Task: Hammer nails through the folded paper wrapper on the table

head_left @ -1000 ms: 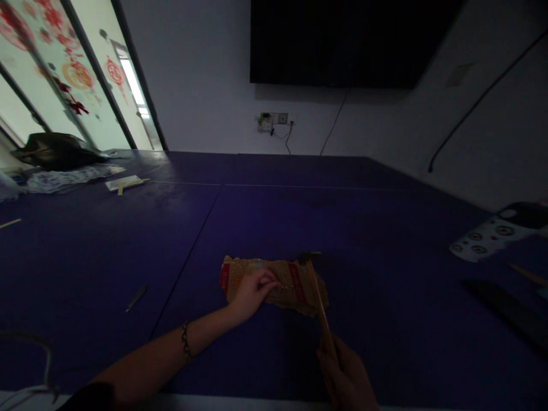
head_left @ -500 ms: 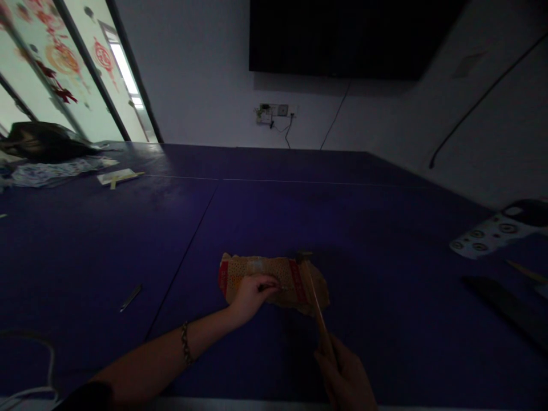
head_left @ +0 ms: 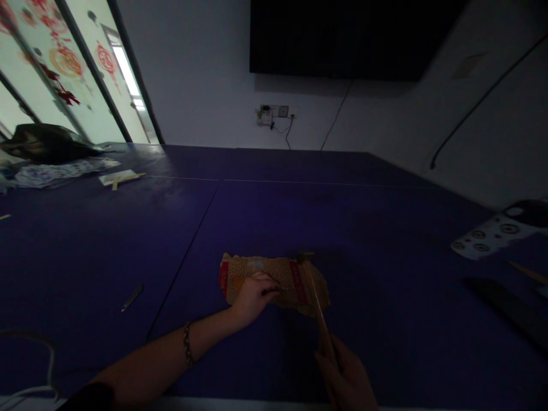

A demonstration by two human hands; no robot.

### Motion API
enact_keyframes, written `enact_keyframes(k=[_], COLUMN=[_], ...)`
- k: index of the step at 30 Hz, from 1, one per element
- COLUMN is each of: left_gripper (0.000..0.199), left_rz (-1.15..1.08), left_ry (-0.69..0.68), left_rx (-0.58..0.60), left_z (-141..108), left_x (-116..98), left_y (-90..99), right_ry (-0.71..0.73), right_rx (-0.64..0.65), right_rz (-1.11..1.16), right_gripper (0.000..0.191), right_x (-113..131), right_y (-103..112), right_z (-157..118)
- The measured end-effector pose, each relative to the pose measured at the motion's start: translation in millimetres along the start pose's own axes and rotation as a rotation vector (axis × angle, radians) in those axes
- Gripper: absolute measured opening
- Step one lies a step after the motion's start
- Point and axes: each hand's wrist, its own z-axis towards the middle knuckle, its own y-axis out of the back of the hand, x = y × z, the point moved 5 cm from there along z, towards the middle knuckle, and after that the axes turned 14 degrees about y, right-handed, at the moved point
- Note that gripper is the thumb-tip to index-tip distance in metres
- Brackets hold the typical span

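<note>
A tan, patterned piece of packaging with red bands lies flat on the dark blue table. Over its middle is my left hand, fingers pinched on something small and dark that I cannot make out. My right hand, near the table's front edge, is wrapped round the wooden handle of a hammer. The hammer's head rests on or just above the packaging's right part; which of the two is unclear.
A small knife-like tool lies to the left, with a pale cable at the lower left. Papers and a dark bag are at the far left. On the right are a patterned item and a long dark object.
The fingers of my left hand have shifted slightly over the packaging. My right hand and the hammer have hardly moved.
</note>
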Motion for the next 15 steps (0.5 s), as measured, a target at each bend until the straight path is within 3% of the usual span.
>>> enact_keyframes(k=[6,15], left_gripper=[0.006,0.007], left_rz=[0.017,0.008], left_ry=[-0.033,-0.078], left_rx=[-0.021,-0.05], left_z=[-1,-3], left_x=[1,1], left_y=[-2.2,-1.7], right_ry=[-0.022,0.018], right_rx=[0.166,0.202], right_rz=[-0.12,-0.112], right_gripper=[0.038,0.035], right_x=[-13,-19], right_y=[3,2], right_z=[1,2])
